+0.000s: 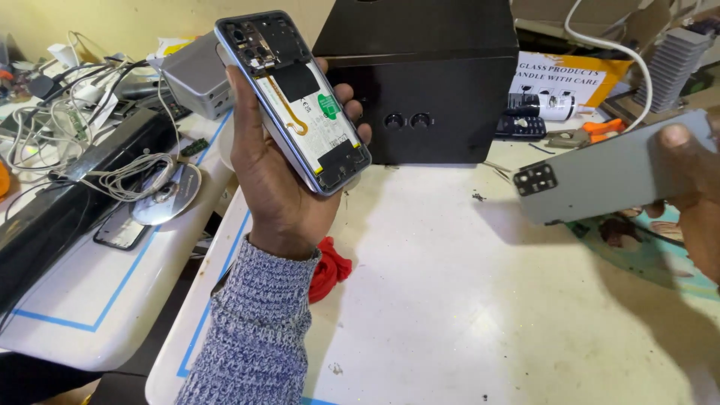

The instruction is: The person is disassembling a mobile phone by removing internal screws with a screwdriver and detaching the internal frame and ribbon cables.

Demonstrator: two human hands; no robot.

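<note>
My left hand [274, 176] holds up an opened smartphone [296, 101], its back off, showing the battery, an orange flex cable and the camera modules. The phone is tilted, top end toward the upper left. My right hand [694, 195], at the right edge, grips the detached grey back cover [611, 172], whose camera cut-out points left. The two parts are held apart above the white worktable [457, 300].
A black box [424, 82] with two round holes stands behind the phone. A red cloth [330, 270] lies under my left wrist. To the left are tangled white cables [82, 127], a disc [166, 193] and a grey block [193, 75]. Orange-handled pliers [596, 131] lie at the back right.
</note>
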